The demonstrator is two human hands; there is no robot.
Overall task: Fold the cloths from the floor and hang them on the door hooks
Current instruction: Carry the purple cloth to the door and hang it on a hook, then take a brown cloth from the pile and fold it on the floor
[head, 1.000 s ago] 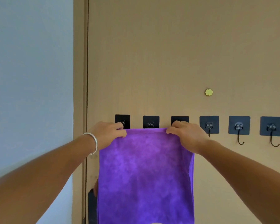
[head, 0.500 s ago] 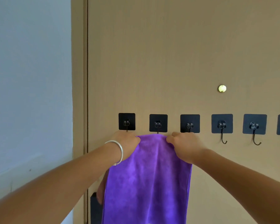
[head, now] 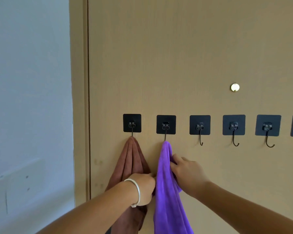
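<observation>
The purple cloth (head: 167, 183) hangs from the second hook (head: 165, 130) on the door (head: 193, 56), gathered into a narrow peak at the top and widening downward in soft vertical folds. Its surface is a plush, slightly fuzzy pile, vivid violet. The right hand (head: 188, 174) grips its right edge partway down, fingers (head: 176, 157) curled into the fabric. The left hand (head: 142, 188) is at the cloth's left edge lower down, knuckles bent; its fingertips are hidden behind the fabric, so whether it actually holds the cloth I cannot tell. A thin silver bangle (head: 136, 191) circles that wrist.

Just beside it on the left, a brown cloth (head: 130, 162) of the same fuzzy texture hangs from the first hook (head: 132, 129), likewise bunched to a point and fanning out below, partly behind the left forearm.

The hooks are slim dark metal wires on square black adhesive pads, set in a level row; three more to the right are bare (head: 200, 139), and a sixth pad is cut off at the frame's edge. The door is matte tan with a faint wood grain, and carries a small round brass peephole (head: 235, 87). Left of the door frame is a pale bluish wall (head: 29, 81).
</observation>
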